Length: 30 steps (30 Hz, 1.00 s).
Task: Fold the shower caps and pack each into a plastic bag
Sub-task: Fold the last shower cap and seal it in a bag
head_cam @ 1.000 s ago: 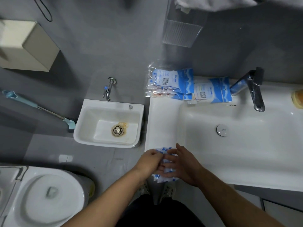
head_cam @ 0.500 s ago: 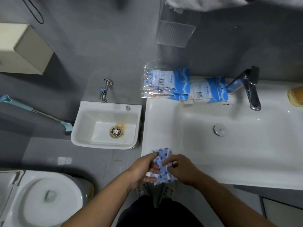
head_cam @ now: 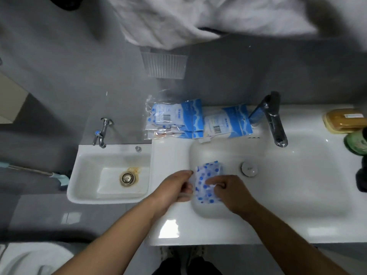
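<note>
A folded shower cap (head_cam: 206,181), clear with blue dots, is held over the left end of the big white washbasin (head_cam: 297,195). My left hand (head_cam: 174,187) pinches its left edge, where a thin clear plastic film shows. My right hand (head_cam: 228,191) grips the cap's right side from below. Both hands are closed on it. A pile of blue-and-white packs in clear plastic bags (head_cam: 174,120) lies at the back left corner of the basin top, with another blue pack (head_cam: 228,124) beside it.
A dark tap (head_cam: 274,120) stands behind the basin, its drain plug (head_cam: 249,169) right of the cap. A soap dish (head_cam: 345,120) and a green bottle (head_cam: 356,142) sit at far right. A small low sink (head_cam: 111,175) with a tap (head_cam: 101,132) lies left. A white towel (head_cam: 198,18) hangs above.
Both hands have carried the dotted cap forward from the basin's front edge to over the bowl. The camera has moved closer and to the right.
</note>
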Tool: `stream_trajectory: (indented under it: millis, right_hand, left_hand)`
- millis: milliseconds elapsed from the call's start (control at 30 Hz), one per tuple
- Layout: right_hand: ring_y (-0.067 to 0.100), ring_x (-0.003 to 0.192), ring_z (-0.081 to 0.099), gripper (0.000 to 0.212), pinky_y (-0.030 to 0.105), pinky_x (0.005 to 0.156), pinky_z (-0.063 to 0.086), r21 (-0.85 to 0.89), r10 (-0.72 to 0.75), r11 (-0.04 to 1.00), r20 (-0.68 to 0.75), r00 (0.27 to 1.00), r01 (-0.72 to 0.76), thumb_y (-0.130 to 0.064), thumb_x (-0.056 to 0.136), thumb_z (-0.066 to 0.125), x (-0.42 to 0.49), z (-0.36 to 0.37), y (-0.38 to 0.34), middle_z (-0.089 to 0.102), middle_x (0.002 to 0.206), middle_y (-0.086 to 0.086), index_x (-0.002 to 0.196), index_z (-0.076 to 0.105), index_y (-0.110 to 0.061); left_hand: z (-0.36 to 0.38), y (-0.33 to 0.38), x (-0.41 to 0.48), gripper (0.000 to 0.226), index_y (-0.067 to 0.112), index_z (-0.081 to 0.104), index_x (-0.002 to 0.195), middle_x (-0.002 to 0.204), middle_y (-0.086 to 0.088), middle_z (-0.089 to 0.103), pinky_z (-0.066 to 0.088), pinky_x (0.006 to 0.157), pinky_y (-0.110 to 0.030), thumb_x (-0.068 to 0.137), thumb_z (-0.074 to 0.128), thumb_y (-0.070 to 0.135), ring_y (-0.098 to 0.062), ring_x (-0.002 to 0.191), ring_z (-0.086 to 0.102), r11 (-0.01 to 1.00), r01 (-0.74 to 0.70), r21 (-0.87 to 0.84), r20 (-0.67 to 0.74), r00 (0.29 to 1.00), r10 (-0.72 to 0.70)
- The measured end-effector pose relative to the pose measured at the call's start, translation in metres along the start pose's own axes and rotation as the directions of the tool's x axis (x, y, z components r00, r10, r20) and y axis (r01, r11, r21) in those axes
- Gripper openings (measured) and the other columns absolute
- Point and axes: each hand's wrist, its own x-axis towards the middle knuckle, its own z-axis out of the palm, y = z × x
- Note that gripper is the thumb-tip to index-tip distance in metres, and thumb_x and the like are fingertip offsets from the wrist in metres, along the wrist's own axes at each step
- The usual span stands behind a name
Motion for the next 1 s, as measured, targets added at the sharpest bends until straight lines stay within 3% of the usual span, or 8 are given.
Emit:
stream_trajectory:
  millis: [167, 267, 400, 567, 667, 767, 933, 1000]
  right_hand:
    - [0.005, 0.074, 0.064, 0.035, 0.007, 0.058, 0.045, 0.056, 0.041, 0.998, -0.181, 0.983, -0.031, 0.001, 0.09, 0.053, 0.019, -0.073, 0.004, 0.067, 0.101, -0.001, 0.11, 0.073, -0.02]
    - [0.005, 0.072, 0.061, 0.035, 0.014, 0.062, 0.045, 0.08, 0.042, 0.997, -0.248, 0.968, -0.023, -0.001, 0.091, 0.053, 0.022, -0.094, 0.009, 0.068, 0.101, 0.005, 0.112, 0.072, -0.021]
    - [0.011, 0.084, 0.066, 0.036, 0.02, 0.07, 0.049, 0.11, 0.053, 0.994, -0.279, 0.959, -0.023, -0.001, 0.091, 0.053, 0.024, -0.109, 0.013, 0.069, 0.105, 0.004, 0.111, 0.072, -0.023]
    - [-0.011, 0.047, 0.056, 0.04, 0.005, 0.044, 0.039, 0.129, 0.061, 0.991, -0.274, 0.96, -0.026, 0.003, 0.09, 0.049, 0.02, -0.119, 0.01, 0.068, 0.094, 0.004, 0.109, 0.073, -0.023]
    - [-0.001, 0.06, 0.062, 0.043, 0.005, 0.047, 0.042, 0.129, 0.035, 0.992, -0.271, 0.962, 0.0, 0.002, 0.09, 0.049, 0.017, -0.123, 0.008, 0.069, 0.096, 0.002, 0.101, 0.071, -0.034]
    - [0.013, 0.066, 0.065, 0.045, 0.007, 0.049, 0.043, 0.137, 0.009, 0.99, -0.281, 0.96, 0.031, 0.001, 0.09, 0.051, 0.012, -0.126, 0.004, 0.071, 0.096, 0.003, 0.093, 0.067, -0.041]
    - [0.003, 0.069, 0.064, 0.04, 0.004, 0.052, 0.045, 0.14, -0.054, 0.986, -0.264, 0.963, 0.093, 0.003, 0.092, 0.05, -0.001, -0.127, -0.008, 0.067, 0.103, 0.001, 0.1, 0.071, -0.03]
    - [0.002, 0.072, 0.066, 0.039, 0.003, 0.054, 0.046, 0.17, -0.071, 0.979, -0.241, 0.968, 0.114, 0.003, 0.093, 0.05, -0.007, -0.127, -0.014, 0.067, 0.1, 0.0, 0.098, 0.072, -0.03]
  left_hand:
    - [0.054, 0.054, 0.061, 0.039, 0.026, 0.059, 0.136, 0.137, 0.005, 0.047, 0.05, 0.102, -0.045, 0.098, 0.052, 0.032, -0.019, 0.135, 0.042, 0.957, -0.024, -0.289, -0.023, 1.0, 0.018]
    - [0.086, 0.071, 0.083, 0.044, 0.025, 0.052, 0.142, 0.143, 0.005, 0.039, 0.043, 0.109, -0.051, 0.098, 0.054, 0.027, -0.021, 0.144, 0.03, 0.922, 0.007, -0.386, -0.065, 0.997, -0.035]
    - [0.111, 0.074, 0.103, 0.051, 0.027, 0.046, 0.147, 0.154, 0.003, 0.034, 0.044, 0.108, -0.049, 0.098, 0.05, 0.018, -0.022, 0.143, 0.031, 0.88, 0.0, -0.475, -0.101, 0.993, -0.055]
    - [0.116, 0.066, 0.119, 0.049, 0.017, 0.05, 0.143, 0.15, 0.0, 0.044, 0.041, 0.102, -0.037, 0.095, 0.05, 0.012, -0.02, 0.14, 0.035, 0.711, -0.058, -0.7, -0.13, 0.99, -0.048]
    - [0.118, 0.063, 0.119, 0.043, 0.013, 0.055, 0.138, 0.147, 0.001, 0.05, 0.036, 0.099, -0.034, 0.094, 0.051, 0.011, -0.015, 0.127, 0.045, 0.653, -0.064, -0.754, -0.127, 0.991, -0.049]
    - [0.119, 0.057, 0.111, 0.036, 0.012, 0.061, 0.13, 0.142, 0.003, 0.056, 0.036, 0.095, -0.033, 0.095, 0.053, 0.012, -0.012, 0.122, 0.05, 0.684, -0.065, -0.726, -0.118, 0.992, -0.031]
    - [0.123, 0.022, 0.064, 0.031, 0.01, 0.069, 0.118, 0.13, -0.004, 0.068, 0.046, 0.094, -0.032, 0.097, 0.047, 0.006, -0.015, 0.119, 0.059, 0.773, -0.066, -0.63, -0.123, 0.992, -0.015]
    - [0.119, 0.006, 0.035, 0.024, 0.007, 0.075, 0.107, 0.116, -0.006, 0.075, 0.049, 0.097, -0.035, 0.096, 0.053, 0.006, -0.015, 0.111, 0.066, 0.862, -0.12, -0.493, -0.202, 0.979, 0.021]
